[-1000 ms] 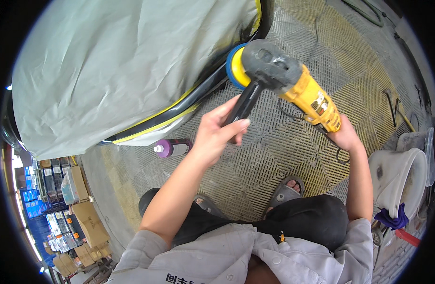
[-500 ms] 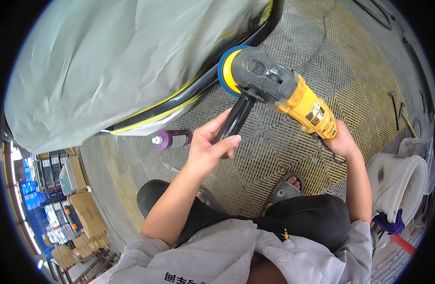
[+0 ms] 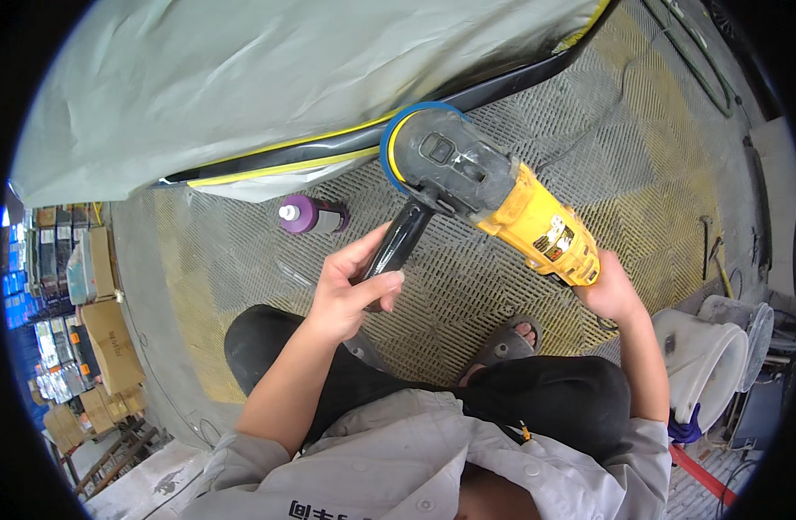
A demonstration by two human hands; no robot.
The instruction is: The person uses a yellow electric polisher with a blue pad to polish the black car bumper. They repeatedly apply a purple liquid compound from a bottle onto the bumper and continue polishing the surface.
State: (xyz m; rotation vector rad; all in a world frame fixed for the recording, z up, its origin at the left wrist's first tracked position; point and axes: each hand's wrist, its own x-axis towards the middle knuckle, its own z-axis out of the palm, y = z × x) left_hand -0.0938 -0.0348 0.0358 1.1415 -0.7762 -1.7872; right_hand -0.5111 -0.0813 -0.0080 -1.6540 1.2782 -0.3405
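A yellow and black polisher is held up between my two hands. My left hand wraps round its black side handle. At the rear end of the yellow body, my right hand has its grip; most of those fingers are hidden behind the tool. The blue-rimmed round pad at the tool's head faces the black trim strip, which is edged with yellow tape. It overlaps the strip in view; I cannot tell whether they touch. Above the strip spreads a pale covering sheet.
A purple bottle with a white cap stands on the grey and yellow grated floor. White buckets and a purple cloth are at the right, with a hammer beyond. Cardboard boxes fill the left side.
The polisher and both hands have shifted down and left in the picture, the pad now nearer the trim strip. The whole view has turned as well. Both hands keep their grip.
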